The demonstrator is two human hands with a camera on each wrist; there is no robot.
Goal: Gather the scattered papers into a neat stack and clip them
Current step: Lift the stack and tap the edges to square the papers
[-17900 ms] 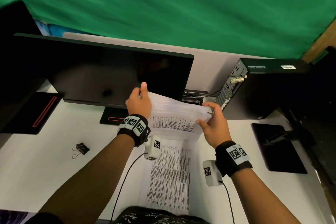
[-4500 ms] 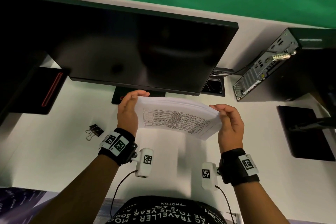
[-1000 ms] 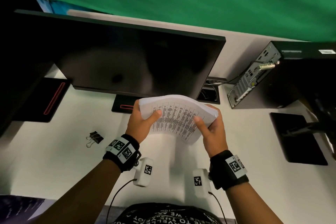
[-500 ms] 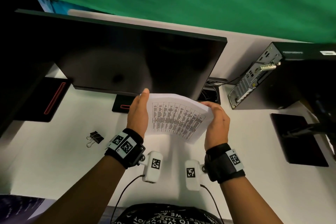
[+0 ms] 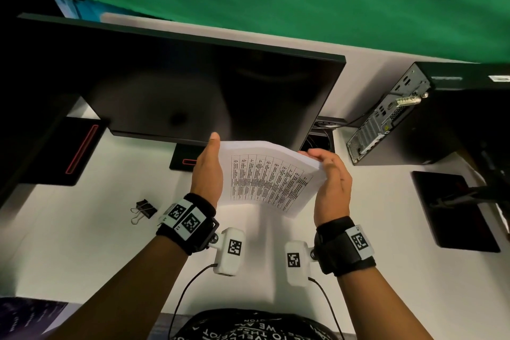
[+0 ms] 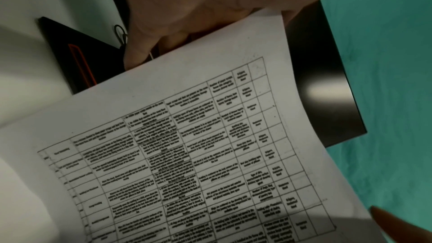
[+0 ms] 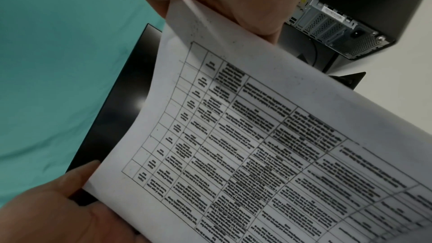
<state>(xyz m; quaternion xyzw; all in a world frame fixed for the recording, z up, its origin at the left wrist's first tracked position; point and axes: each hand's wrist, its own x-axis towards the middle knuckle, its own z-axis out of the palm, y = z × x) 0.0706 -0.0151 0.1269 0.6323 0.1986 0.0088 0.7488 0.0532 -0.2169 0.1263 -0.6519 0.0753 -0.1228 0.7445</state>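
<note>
Head view: monitor (image 5: 193, 85) stands behind the held papers (image 5: 265, 179), binder clip (image 5: 145, 208) lies leftward.

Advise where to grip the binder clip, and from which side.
Binder clip: likely pinch the wire handles, jutting from the black body toward the near left. Come from above with the left hand, the nearer one, once it frees the papers; the clip lies flat on the desk.

White paper stack (image 5: 265, 182), black gridded table print; black binder clip (image 5: 145, 206), silver wire handles, left of the grip
</note>
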